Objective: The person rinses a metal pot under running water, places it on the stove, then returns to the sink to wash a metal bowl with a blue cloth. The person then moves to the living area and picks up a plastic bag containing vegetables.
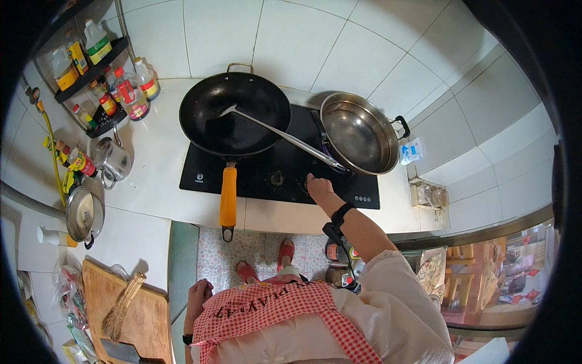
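My right hand [319,187] is at the front of the black cooktop [207,170], its fingers around the right control knob [303,184], which they mostly cover. To its left, the other control knob [276,179] is in plain view. A black wok [259,129] with an orange handle [228,195] sits over the left burner. Inside it rests the head of a metal wok spatula [291,139], whose shaft crosses the rim towards the right. A stainless steel pan [361,129] stands tilted on the right side. My left hand [199,293] hangs by my waist, fingers curled, holding nothing visible.
Sauce bottles [132,98] crowd a corner rack [91,75] at the left. Below them are a steel pot [111,159] and a lidded pan [84,214]. A wooden cutting board [150,314] carries a bamboo brush [122,309] and a cleaver [119,350]. Bottles and jars [338,273] stand on the floor.
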The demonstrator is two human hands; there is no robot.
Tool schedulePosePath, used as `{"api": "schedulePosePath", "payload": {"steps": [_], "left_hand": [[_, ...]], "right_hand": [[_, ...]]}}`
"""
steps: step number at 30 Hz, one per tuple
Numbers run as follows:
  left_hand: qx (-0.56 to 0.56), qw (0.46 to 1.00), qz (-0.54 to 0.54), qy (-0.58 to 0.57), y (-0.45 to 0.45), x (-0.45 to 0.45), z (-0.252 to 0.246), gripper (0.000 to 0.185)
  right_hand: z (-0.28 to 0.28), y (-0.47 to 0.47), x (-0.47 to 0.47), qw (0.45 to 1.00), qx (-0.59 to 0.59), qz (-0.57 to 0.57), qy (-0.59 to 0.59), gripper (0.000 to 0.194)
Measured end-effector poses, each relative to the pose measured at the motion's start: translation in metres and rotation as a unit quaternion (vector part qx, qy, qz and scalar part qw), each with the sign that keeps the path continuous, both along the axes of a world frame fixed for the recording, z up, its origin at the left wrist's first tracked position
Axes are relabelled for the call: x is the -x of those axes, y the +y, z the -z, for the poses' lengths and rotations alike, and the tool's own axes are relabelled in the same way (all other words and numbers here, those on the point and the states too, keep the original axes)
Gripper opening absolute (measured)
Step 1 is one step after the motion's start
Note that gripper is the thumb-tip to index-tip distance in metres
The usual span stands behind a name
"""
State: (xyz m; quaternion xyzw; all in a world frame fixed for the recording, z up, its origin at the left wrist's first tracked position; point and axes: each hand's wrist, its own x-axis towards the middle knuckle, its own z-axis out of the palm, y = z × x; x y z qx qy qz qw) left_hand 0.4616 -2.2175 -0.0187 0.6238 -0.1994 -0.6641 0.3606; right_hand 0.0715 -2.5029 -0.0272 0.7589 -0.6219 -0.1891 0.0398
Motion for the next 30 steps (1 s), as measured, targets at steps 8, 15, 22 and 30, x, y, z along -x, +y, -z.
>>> {"api": "schedulePosePath", "payload": {"steps": [8,15,22,30], "left_hand": [[-0.015,1.0,-0.001,-0.009,0.003,0.0,0.0,0.031],[-0.01,1.0,0.0,-0.018,0.004,0.003,0.0,0.031],[-0.009,0.998,0.025,-0.051,0.003,0.004,-0.004,0.03],[0.004,0.998,0.038,-0.048,0.005,0.003,0.008,0.03]], "right_hand": [[-0.002,0.0,0.002,1.0,-0.028,-0.007,0.002,0.025],[-0.002,0.004,0.012,0.998,0.017,-0.043,-0.041,0.027],[0.005,0.002,0.007,0.999,0.011,0.017,-0.039,0.02],[0.005,0.001,0.004,1.0,0.013,-0.02,-0.003,0.023]]}}
